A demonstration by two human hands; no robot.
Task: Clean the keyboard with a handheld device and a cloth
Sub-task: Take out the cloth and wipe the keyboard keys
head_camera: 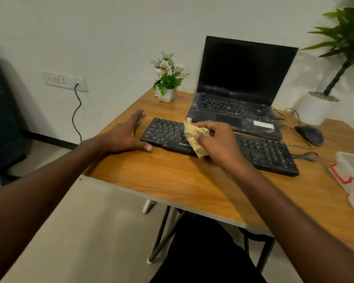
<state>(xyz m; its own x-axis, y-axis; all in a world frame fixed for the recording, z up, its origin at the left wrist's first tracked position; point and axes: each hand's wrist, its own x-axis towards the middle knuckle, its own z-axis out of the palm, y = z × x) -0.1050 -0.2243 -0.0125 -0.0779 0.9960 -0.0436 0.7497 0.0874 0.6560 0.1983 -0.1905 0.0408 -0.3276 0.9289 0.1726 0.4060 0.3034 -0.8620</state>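
The flat black plastic keyboard (221, 145) lies slantwise on my orange-brown wooden table (172, 176), just in front of the open black laptop (241, 92). My right hand (217, 139) pinches a crumpled tan cloth (194, 134) between thumb and curled fingers, with the cloth down on the keys near the keyboard's middle. My left hand (125, 134) lies spread beside the keyboard's left end, fingers straight, thumb touching its near corner. A black computer mouse (310, 134) sits to the right of the laptop, and a small white pot of white flowers (168, 78) stands to its left.
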